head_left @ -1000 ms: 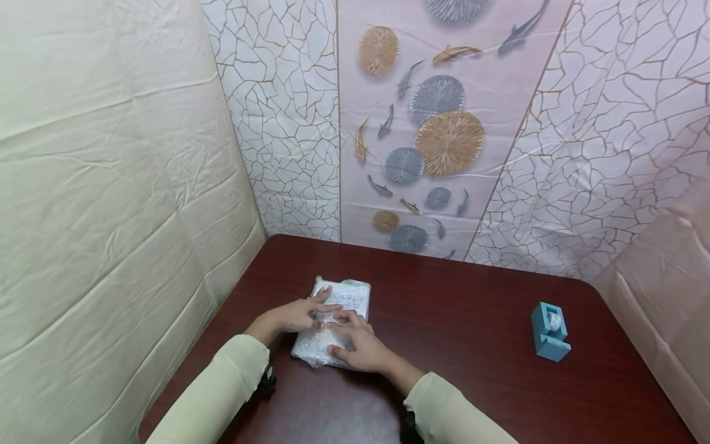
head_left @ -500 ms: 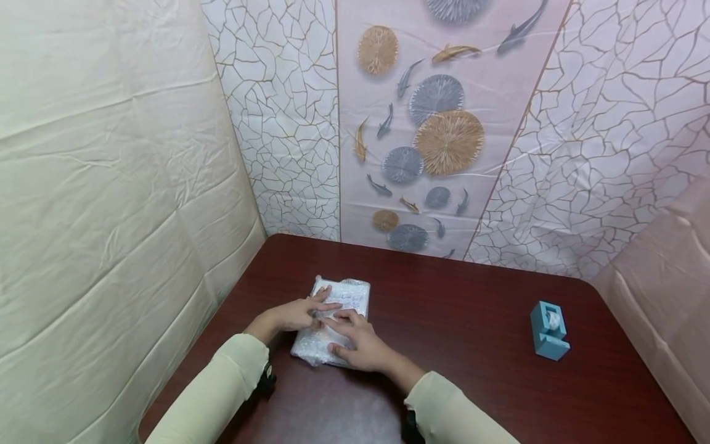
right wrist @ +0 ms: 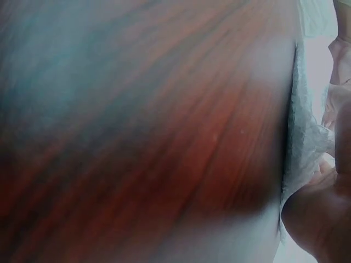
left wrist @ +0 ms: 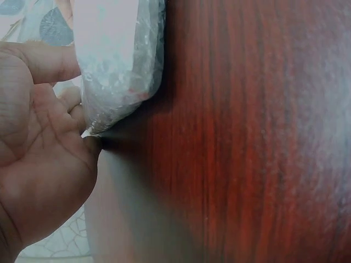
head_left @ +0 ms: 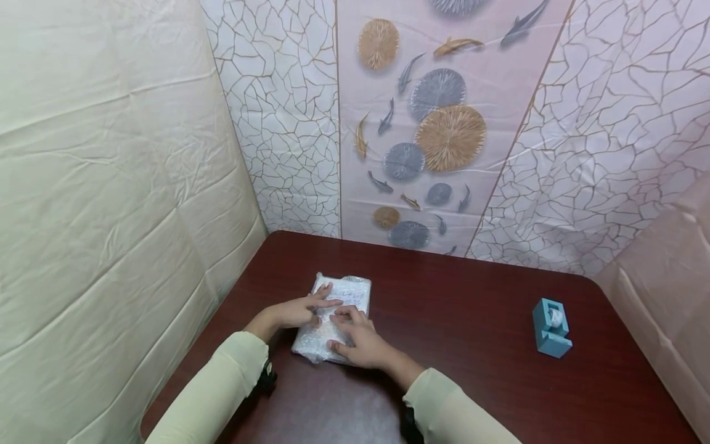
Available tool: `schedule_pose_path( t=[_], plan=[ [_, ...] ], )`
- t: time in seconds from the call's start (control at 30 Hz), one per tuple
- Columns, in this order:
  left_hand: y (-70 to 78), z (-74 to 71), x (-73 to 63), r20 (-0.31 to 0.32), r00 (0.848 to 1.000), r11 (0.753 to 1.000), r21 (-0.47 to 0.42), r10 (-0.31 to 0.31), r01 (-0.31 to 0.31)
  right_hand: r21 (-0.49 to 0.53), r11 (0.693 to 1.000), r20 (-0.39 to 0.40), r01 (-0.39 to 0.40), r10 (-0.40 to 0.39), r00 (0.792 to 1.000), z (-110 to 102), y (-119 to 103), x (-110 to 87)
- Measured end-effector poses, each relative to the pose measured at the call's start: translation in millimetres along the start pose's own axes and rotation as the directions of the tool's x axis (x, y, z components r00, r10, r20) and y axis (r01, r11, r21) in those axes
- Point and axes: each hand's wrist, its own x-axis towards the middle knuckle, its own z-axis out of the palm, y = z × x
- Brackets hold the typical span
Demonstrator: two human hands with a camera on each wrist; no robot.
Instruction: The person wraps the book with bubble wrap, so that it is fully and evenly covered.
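Observation:
A flat package in clear bubble wrap (head_left: pixel 310 344) lies on the dark red-brown table, with a white face showing through the wrap. My left hand (head_left: pixel 296 311) rests on its left side, fingers stretched across the top. From the right, my right hand (head_left: pixel 363 342) touches the package with spread, slightly bent fingers. The fingertips of both hands come close together near the package's middle. In the left wrist view, the wrapped corner of the package (left wrist: pixel 123 82) appears beside my left hand (left wrist: pixel 46 142). The right wrist view catches the package's edge (right wrist: pixel 299 131) beside my right hand (right wrist: pixel 321 208).
A light blue tape dispenser (head_left: pixel 551 330) with a roll of tape stands at the right of the table (head_left: pixel 455 333). Cream cloth (head_left: pixel 122 203) hangs along the left side, and a patterned curtain (head_left: pixel 410 142) hangs behind the table.
The right hand's fingers have shifted slightly over the package, and its index finger has drawn back a little from the left hand. The left hand and package stay in place.

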Motion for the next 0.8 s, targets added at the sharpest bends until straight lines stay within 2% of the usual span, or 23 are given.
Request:
schedule_pose_path(
  t=[0.13, 0.23, 0.33, 0.47, 0.6, 0.7, 0.8],
  plan=[
    [0.9, 0.1, 0.6, -0.008, 1.0, 1.0, -0.031, 0.004, -0.004, -0.007, 1.0, -0.018, 0.012, -0.012, 1.0, 0.8, 1.2, 0.2],
    [1.5, 0.4, 0.2, -0.011, 1.0, 0.999, -0.032, 0.001, -0.002, 0.004, 0.999, 0.025, -0.047, 0.047, 0.999, -4.6, -7.6, 2.2],
    [2.1, 0.3, -0.5, -0.011, 1.0, 1.0, -0.026, -0.004, 0.004, -0.037, 0.995, 0.075, -0.09, 0.093, 0.993, -6.3, -9.3, 3.9],
    [3.5, -0.9, -0.8, -0.01, 1.0, 1.0, -0.012, -0.024, 0.023, -0.098, 0.99, 0.109, -0.101, 0.112, 0.988, -9.5, -11.7, 6.0],
    [4.3, -2.5, -1.2, -0.008, 0.999, 0.998, -0.044, -0.046, 0.045, -0.108, 0.989, 0.127, -0.104, 0.117, 0.985, -11.9, -12.8, 6.9],
    [2.8, -2.6, -1.4, -0.005, 0.999, 0.999, -0.018, -0.037, 0.037, -0.097, 0.99, 0.135, -0.104, 0.116, 0.984, -12.6, -13.2, 7.1],
    [-0.2, -1.6, -1.5, 0.001, 1.0, 0.999, 0.044, -0.013, 0.013, -0.092, 0.991, 0.133, -0.101, 0.113, 0.985, -11.6, -12.2, 6.7]
  ],
)
